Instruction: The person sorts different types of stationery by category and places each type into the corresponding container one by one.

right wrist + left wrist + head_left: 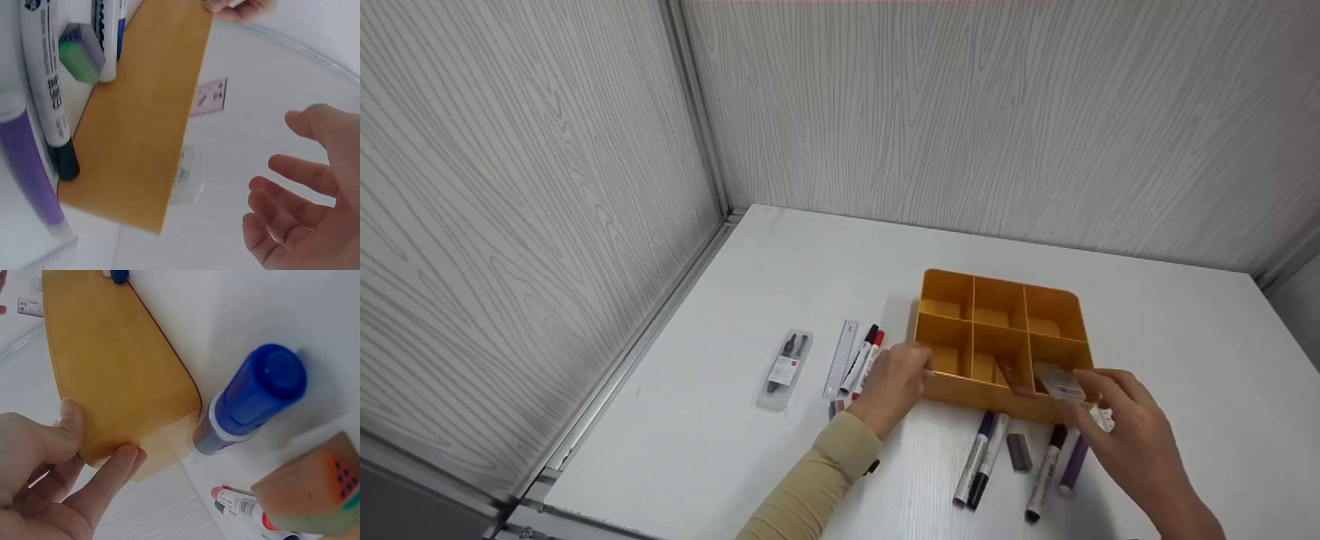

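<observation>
A yellow six-compartment organizer box (pixel 986 390) stands on the white table. My left hand (pixel 896 375) grips its front left corner; in the left wrist view the thumb lies at the rim and the fingertips press the wall. My right hand (pixel 1132 420) is by the front right corner. Its fingers are loosely bent with nothing between them in the right wrist view. A small clear plastic case (pixel 1061 384) sticks up from the front right compartment, near these fingers. A reddish see-through ruler-like piece (pixel 1016 379) leans out of the front middle compartment.
Before the box lie several markers (pixel 1046 472) and a dark eraser (pixel 1019 452). On the left are a compass set in a clear case (pixel 784 371), a clear ruler (pixel 840 358) and black and red markers (pixel 870 360). A watermelon-patterned block (pixel 306 489) lies near a blue-capped marker (pixel 247 399).
</observation>
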Tool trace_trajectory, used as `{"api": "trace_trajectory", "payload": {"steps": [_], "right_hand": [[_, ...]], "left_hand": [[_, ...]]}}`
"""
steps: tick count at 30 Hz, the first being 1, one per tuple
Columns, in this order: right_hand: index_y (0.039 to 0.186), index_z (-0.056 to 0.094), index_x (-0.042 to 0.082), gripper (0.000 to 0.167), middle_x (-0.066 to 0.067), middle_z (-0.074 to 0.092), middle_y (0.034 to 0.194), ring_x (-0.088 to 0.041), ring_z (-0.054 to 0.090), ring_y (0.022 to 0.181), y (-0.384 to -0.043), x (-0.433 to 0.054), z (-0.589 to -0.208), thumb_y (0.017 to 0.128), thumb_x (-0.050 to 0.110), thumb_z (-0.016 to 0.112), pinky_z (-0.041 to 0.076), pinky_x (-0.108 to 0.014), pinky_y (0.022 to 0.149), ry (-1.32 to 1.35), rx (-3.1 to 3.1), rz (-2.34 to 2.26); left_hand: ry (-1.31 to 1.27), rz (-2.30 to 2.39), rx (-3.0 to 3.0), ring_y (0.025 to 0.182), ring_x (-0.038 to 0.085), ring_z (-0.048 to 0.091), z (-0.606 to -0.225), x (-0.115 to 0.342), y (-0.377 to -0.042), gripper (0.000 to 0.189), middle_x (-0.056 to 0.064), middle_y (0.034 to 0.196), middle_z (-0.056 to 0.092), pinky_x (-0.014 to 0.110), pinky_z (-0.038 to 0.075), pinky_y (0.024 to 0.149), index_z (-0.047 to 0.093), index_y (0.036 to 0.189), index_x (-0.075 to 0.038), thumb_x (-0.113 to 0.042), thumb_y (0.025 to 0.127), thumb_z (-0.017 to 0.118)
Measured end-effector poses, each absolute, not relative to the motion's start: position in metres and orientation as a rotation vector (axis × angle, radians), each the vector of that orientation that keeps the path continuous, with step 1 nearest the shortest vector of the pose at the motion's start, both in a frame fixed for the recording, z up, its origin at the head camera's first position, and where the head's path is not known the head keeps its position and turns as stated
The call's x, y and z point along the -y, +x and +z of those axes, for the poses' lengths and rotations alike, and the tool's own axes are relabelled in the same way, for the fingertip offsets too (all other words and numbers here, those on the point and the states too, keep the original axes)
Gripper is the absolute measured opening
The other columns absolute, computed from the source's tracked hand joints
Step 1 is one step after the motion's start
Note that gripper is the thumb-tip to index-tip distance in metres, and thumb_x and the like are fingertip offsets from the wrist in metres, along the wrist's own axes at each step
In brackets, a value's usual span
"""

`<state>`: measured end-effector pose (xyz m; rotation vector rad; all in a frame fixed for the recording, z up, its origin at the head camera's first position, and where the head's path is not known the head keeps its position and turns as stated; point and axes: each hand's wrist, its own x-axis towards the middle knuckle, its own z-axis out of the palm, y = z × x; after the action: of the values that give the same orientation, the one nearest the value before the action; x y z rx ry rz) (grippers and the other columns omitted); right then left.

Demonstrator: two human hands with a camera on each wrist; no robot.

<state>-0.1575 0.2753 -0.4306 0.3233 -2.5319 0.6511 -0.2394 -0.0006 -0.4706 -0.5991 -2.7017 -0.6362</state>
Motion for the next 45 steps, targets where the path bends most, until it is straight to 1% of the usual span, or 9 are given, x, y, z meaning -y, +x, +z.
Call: {"api": "trace_trajectory", "payload": {"steps": [5, 8, 11, 17, 23, 26, 33, 39, 45], "right_hand": [[0.118, 0.067, 0.005, 0.031, -0.013, 0.062, 0.113, 0.007, 0.042, 0.079, -0.152, -0.294, -0.428, 0.087, 0.003, 0.069, 0.036, -0.004, 0.063, 0.134, 2.533, 0.636], [0.117, 0.067, 0.004, 0.029, -0.015, 0.061, 0.112, 0.012, 0.04, 0.078, -0.15, -0.306, -0.431, 0.088, 0.002, 0.067, 0.035, -0.004, 0.061, 0.034, 2.547, 0.615], [0.116, 0.067, 0.002, 0.028, -0.017, 0.061, 0.111, 0.005, 0.046, 0.076, -0.148, -0.317, -0.438, 0.087, 0.001, 0.067, 0.035, -0.007, 0.058, -0.037, 2.568, 0.593], [0.116, 0.065, -0.002, 0.029, -0.022, 0.059, 0.113, -0.025, 0.06, 0.079, -0.143, -0.332, -0.45, 0.088, 0.002, 0.065, 0.036, -0.017, 0.054, -0.132, 2.634, 0.564], [0.121, 0.06, -0.007, 0.035, -0.034, 0.053, 0.116, -0.041, 0.063, 0.086, -0.142, -0.345, -0.463, 0.089, 0.007, 0.066, 0.049, -0.038, 0.058, -0.235, 2.795, 0.537], [0.123, 0.057, -0.01, 0.041, -0.037, 0.052, 0.116, -0.042, 0.063, 0.087, -0.144, -0.352, -0.471, 0.09, 0.012, 0.067, 0.053, -0.047, 0.063, -0.273, 2.927, 0.534], [0.127, 0.049, -0.017, 0.057, -0.037, 0.057, 0.111, -0.04, 0.063, 0.089, -0.154, -0.36, -0.484, 0.093, 0.026, 0.066, 0.055, -0.051, 0.076, -0.454, 3.264, 0.565], [0.122, 0.053, -0.016, 0.051, -0.028, 0.061, 0.1, -0.028, 0.063, 0.081, -0.154, -0.356, -0.488, 0.094, 0.024, 0.066, 0.055, -0.049, 0.078, -0.566, 3.302, 0.677], [0.115, 0.057, -0.011, 0.046, -0.021, 0.059, 0.093, -0.026, 0.058, 0.077, -0.153, -0.354, -0.491, 0.092, 0.027, 0.069, 0.054, -0.048, 0.077, -0.65, 3.272, 0.707]], "left_hand": [[-0.581, -0.647, 2.709, 0.075, 0.013, 0.067, -0.472, 0.002, -0.24, 0.006, 0.001, 0.082, 0.071, 0.02, 0.054, 0.066, 0.069, 0.085, -0.01, -0.009, 0.087, 0.075], [-0.583, -0.635, 2.712, 0.075, 0.014, 0.067, -0.473, 0.002, -0.24, 0.006, 0.001, 0.082, 0.07, 0.02, 0.054, 0.067, 0.069, 0.085, -0.011, -0.009, 0.087, 0.075], [-0.584, -0.614, 2.706, 0.074, 0.015, 0.067, -0.473, 0.002, -0.241, 0.007, 0.001, 0.081, 0.07, 0.022, 0.054, 0.067, 0.069, 0.084, -0.011, -0.009, 0.086, 0.075], [-0.599, -0.593, 2.678, 0.073, 0.016, 0.067, -0.474, 0.003, -0.242, 0.007, 0.001, 0.08, 0.07, 0.022, 0.053, 0.065, 0.069, 0.082, -0.01, -0.007, 0.085, 0.075], [-0.599, -0.612, 2.684, 0.072, 0.014, 0.065, -0.473, 0.004, -0.241, 0.008, 0.001, 0.078, 0.069, 0.021, 0.052, 0.064, 0.068, 0.082, -0.01, -0.01, 0.087, 0.073], [-0.599, -0.615, 2.69, 0.072, 0.013, 0.065, -0.473, 0.004, -0.241, 0.008, 0.001, 0.078, 0.069, 0.021, 0.052, 0.064, 0.067, 0.083, -0.01, -0.011, 0.088, 0.073], [-0.602, -0.623, 2.675, 0.071, 0.014, 0.066, -0.472, 0.004, -0.242, 0.007, 0.001, 0.079, 0.07, 0.02, 0.052, 0.063, 0.069, 0.083, -0.01, -0.01, 0.087, 0.074], [-0.616, -0.604, 2.656, 0.071, 0.014, 0.066, -0.471, 0.004, -0.241, 0.006, 0.001, 0.078, 0.07, 0.02, 0.051, 0.062, 0.069, 0.083, -0.01, -0.009, 0.086, 0.075], [-0.613, -0.591, 2.632, 0.072, 0.015, 0.066, -0.47, 0.002, -0.241, 0.01, 0.0, 0.076, 0.069, 0.022, 0.051, 0.062, 0.068, 0.079, -0.011, -0.006, 0.083, 0.075]]}}
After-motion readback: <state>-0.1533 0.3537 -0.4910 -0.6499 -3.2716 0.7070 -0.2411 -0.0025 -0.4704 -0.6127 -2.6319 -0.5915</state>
